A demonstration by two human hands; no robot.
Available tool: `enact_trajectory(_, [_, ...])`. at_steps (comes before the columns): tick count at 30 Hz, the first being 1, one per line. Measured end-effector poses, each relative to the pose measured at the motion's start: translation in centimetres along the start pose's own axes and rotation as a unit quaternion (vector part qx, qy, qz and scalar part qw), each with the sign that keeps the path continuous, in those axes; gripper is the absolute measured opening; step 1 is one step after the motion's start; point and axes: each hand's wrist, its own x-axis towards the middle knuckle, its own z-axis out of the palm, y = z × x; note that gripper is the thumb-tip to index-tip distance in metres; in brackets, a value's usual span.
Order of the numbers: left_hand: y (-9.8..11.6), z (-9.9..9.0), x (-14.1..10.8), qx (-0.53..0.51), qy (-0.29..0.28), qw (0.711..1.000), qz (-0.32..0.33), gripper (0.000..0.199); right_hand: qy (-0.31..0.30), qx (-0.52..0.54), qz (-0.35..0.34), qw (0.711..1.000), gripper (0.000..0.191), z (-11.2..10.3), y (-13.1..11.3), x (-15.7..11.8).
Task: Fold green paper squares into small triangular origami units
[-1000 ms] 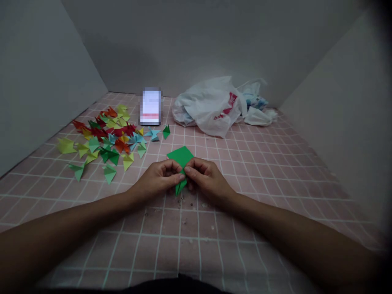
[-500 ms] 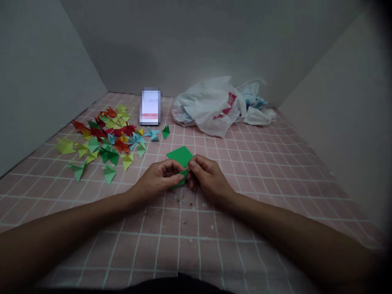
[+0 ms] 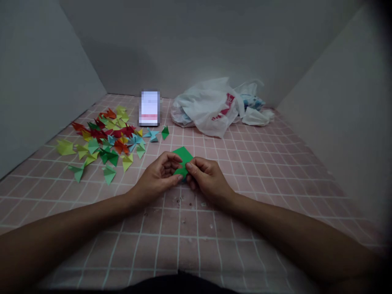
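Observation:
A green sheet of origami paper (image 3: 183,154), partly folded, is held between my two hands above the tiled-pattern surface. My right hand (image 3: 210,178) pinches its right edge between thumb and fingers. On the other side, my left hand (image 3: 157,173) curls around the paper, the thumb resting on the lower folded flap and the fingers bent above it. Its fingertips are partly hidden behind the paper. Left of the hands lies a spread of folded paper pieces (image 3: 108,156) in green, yellow, red, orange and blue. One small dark green folded piece (image 3: 165,132) lies apart from them.
A phone (image 3: 149,108) with a lit, blurred screen stands at the back. To its right lie a crumpled white plastic bag (image 3: 208,106) and a smaller white-and-blue wrapper (image 3: 255,108). Small specks dot the pink gridded cloth (image 3: 183,253). Grey walls enclose three sides.
My left fingers have loosened and lifted a little from the green paper, while its lower flap has shifted upward. The right hand keeps its pinch. Other things lie as before.

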Motion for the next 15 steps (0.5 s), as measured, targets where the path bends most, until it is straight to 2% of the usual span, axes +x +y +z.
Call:
enact_trajectory(3, [-0.07, -0.1, 0.03, 0.014, 0.015, 1.0, 0.018, 0.039, -0.003, 0.019, 0.007, 1.0, 0.036, -0.05, -0.05, 0.22])
enact_trajectory(8, [0.04, -0.08, -0.11, 0.033, -0.003, 0.999, 0.022, 0.042, -0.042, 0.025, 0.0, 0.999, 0.027, -0.08, 0.04, 0.32])
enact_trajectory(10, [0.12, -0.03, -0.13, 0.029, 0.002, 0.999, 0.021, 0.043, -0.039, 0.025, 0.006, 0.999, 0.028, -0.03, 0.09, 0.24])
enact_trajectory(15, [0.56, 0.06, 0.0, 0.002, 0.019, 0.999, -0.041, 0.046, -0.017, 0.053, 0.008, 0.998, 0.027, 0.14, 0.31, 0.15])
